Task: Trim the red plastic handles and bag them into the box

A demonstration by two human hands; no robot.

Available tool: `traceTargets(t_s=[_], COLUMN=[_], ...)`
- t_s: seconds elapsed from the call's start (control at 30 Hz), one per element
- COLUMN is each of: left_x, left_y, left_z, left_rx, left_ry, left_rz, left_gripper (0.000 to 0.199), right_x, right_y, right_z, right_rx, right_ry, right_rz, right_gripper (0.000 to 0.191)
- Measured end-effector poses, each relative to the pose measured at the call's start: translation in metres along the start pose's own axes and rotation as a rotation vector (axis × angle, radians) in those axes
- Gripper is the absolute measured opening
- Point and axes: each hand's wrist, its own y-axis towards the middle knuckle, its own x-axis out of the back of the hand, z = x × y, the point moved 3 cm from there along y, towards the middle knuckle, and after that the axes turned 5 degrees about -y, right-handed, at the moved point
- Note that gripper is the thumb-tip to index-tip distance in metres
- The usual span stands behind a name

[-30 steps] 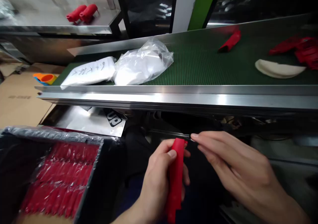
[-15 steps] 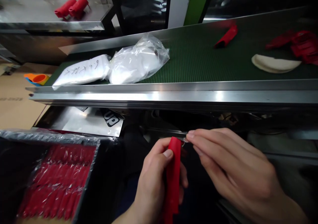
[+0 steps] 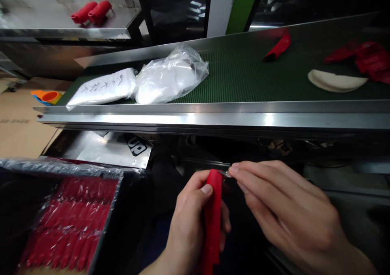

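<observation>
My left hand [image 3: 190,218] is wrapped round a long red plastic part [image 3: 213,214], its thumb on the upper end. The part stands roughly upright in the picture. To its right, my right hand [image 3: 286,206] pinches a small, thin metal blade [image 3: 224,173] between thumb and fingertips. The blade's tip touches or nearly touches the top right edge of the red part; the exact contact is too small to tell. Most of the blade's handle end is hidden by my fingers.
A green conveyor belt [image 3: 243,78] behind a metal rail [image 3: 213,118] carries bagged white items [image 3: 170,78], red parts [image 3: 278,47] and a cream curved piece [image 3: 335,81]. At lower left, a plastic-lined box [image 3: 117,193] holds several red parts. Two red parts [image 3: 100,11] lie on a metal shelf.
The metal blade in my right hand has come closer to the top edge of the red part. My right hand has shifted slightly down; my left hand is nearly unmoved.
</observation>
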Motion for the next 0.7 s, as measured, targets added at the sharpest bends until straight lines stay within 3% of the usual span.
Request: traceTargets(t_s=[0.37,0.6,0.7], left_x=[0.000,0.003,0.001], left_y=[0.009,0.017,0.021], left_z=[-0.011,-0.028,-0.036], left_rx=[-0.043,-0.112,-0.201], left_ry=[-0.012,-0.015,-0.014], left_rz=[-0.024,-0.039,-0.039], left_gripper=[0.029,0.028,0.026], right_x=[0.000,-0.005,-0.008], right_y=[0.004,-0.002,-0.005], right_z=[0.013,0.020,0.021], right_rx=[0.072,0.122,0.146], right_ry=[-0.046,-0.140,-0.167], right_rz=[0.037,0.110,0.094], right_gripper=[0.029,0.030,0.028])
